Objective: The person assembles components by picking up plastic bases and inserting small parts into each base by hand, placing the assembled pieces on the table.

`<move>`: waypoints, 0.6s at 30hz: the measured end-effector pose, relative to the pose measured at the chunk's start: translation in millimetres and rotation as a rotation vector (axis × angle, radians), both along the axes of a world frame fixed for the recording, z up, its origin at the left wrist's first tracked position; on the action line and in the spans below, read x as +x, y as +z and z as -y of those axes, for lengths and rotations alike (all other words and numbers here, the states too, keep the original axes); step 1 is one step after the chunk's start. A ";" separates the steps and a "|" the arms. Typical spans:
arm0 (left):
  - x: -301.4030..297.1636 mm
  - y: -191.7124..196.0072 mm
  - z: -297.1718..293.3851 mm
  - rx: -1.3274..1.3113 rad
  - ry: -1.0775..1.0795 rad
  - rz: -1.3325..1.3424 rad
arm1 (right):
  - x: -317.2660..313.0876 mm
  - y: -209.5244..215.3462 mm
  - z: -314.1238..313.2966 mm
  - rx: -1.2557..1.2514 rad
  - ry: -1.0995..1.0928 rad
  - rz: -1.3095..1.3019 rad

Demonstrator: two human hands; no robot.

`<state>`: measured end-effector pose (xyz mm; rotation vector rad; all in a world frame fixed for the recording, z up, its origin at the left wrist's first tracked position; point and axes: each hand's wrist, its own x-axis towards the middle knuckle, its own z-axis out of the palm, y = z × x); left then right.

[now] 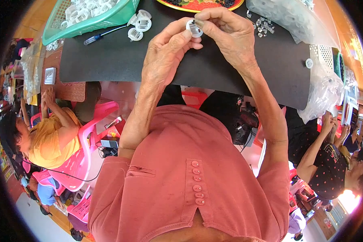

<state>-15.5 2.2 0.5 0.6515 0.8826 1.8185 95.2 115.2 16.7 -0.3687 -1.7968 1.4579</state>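
Observation:
My left hand (169, 46) grips a small round white plastic part (194, 29) between thumb and fingers, above the far side of the dark table. Dark bits show on the part's face. Close against its upper edge, the thumb and forefinger of my right hand (230, 36) are pinched together; whatever tiny piece they hold is hidden. To the left lie several similar white round parts (142, 24), with a screwdriver (103, 35) with a blue handle beside them.
A green basket (109, 23) of white parts stands at the far left. At the top is a red and yellow tray (197, 5) with dark pieces. Small clear pieces (264, 26) and a plastic bag (290, 20) lie at right. Other people sit on both sides.

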 end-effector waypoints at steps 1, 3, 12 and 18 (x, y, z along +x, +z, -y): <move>0.5 -0.3 0.2 -0.002 0.002 0.006 | 0.6 0.0 -0.4 0.000 0.000 0.000; -0.6 -3.1 -0.2 0.005 0.007 0.014 | 1.4 0.5 -0.7 -0.043 0.023 0.013; 3.6 -3.5 -0.1 0.002 0.142 -0.116 | 1.8 -4.1 -2.0 0.010 0.020 -0.012; 4.3 -0.6 0.3 -0.022 0.129 -0.122 | 3.1 -4.8 -2.9 0.018 -0.009 0.032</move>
